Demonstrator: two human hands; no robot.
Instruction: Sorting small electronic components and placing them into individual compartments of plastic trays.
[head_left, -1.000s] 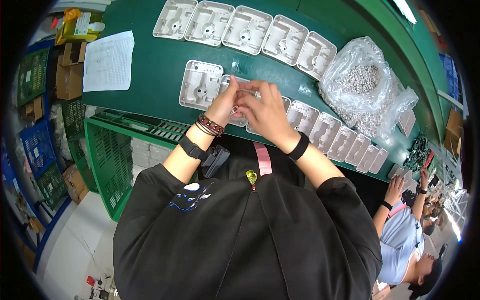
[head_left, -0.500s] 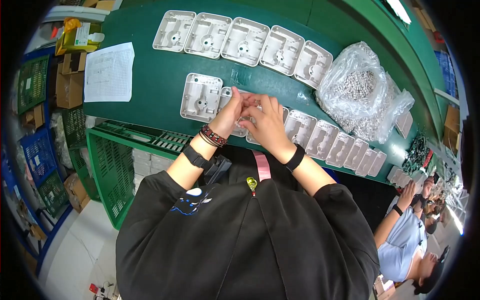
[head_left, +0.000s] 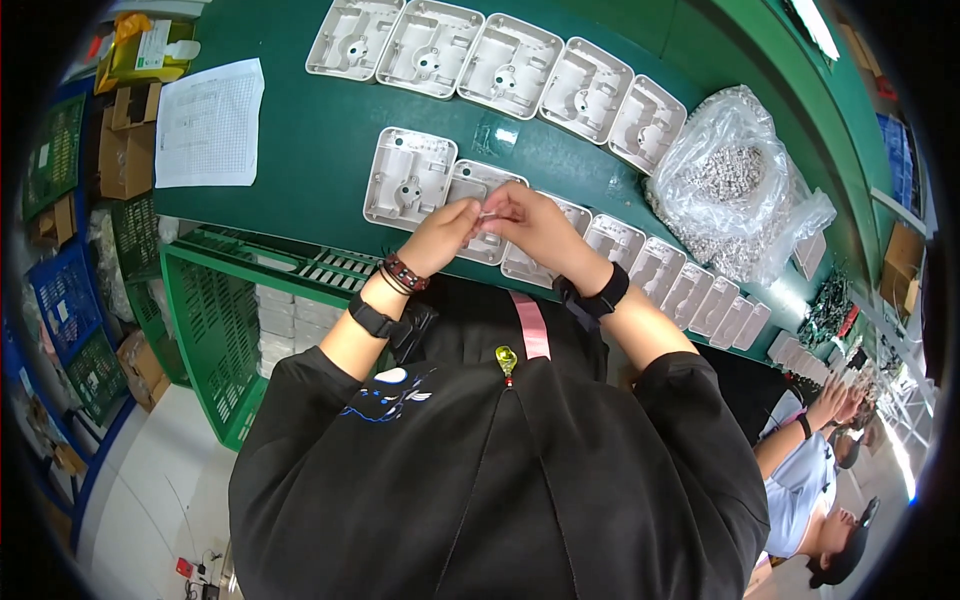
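My left hand (head_left: 447, 235) and my right hand (head_left: 538, 225) meet fingertip to fingertip above the front row of white plastic housings. Both are closed in a pinch around a small whitish part (head_left: 488, 215), whose exact kind is too small to make out. Below the hands lies an open-topped housing (head_left: 478, 175), partly covered by my fingers. To its left sits another housing (head_left: 412, 180) with a round boss inside, untouched. More housings (head_left: 612, 240) continue the row to the right, partly behind my right hand.
A back row of housings (head_left: 510, 65) stands on the green table (head_left: 300, 150). At the right is a clear plastic bag (head_left: 735, 170) full of small whitish parts. A paper sheet (head_left: 210, 125) lies left. A green crate (head_left: 215, 350) stands below the table edge. Another person (head_left: 800, 490) works at far right.
My hands have drawn together into a tighter fingertip pinch, with the small whitish part now showing between them. My right hand has turned and its fingers have curled in. The whole view has shifted slightly.
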